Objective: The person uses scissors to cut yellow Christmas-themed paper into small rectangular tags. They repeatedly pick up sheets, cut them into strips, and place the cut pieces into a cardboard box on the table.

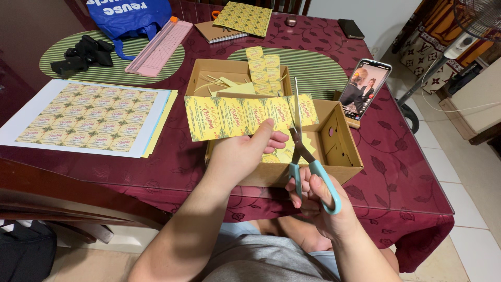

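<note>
A home dining room: beyond the hands, a table (412, 172) under a maroon leaf-patterned cloth carries oval striped placemats (112, 73); right of the hands there's a tiled floor (469, 209), a standing fan (472, 26) and a patterned cushion (425, 49).

A printed sheet (86, 117) is laid near the left edge of the table (412, 172), which is covered by a maroon cloth. A pink paper trimmer (159, 47) is set on a striped placemat (57, 70) toward the far left corner, beside black pieces (83, 54) and a blue bag (128, 15). A notebook (219, 32) lies at the far edge. A phone (366, 89) is propped near the right edge.
</note>
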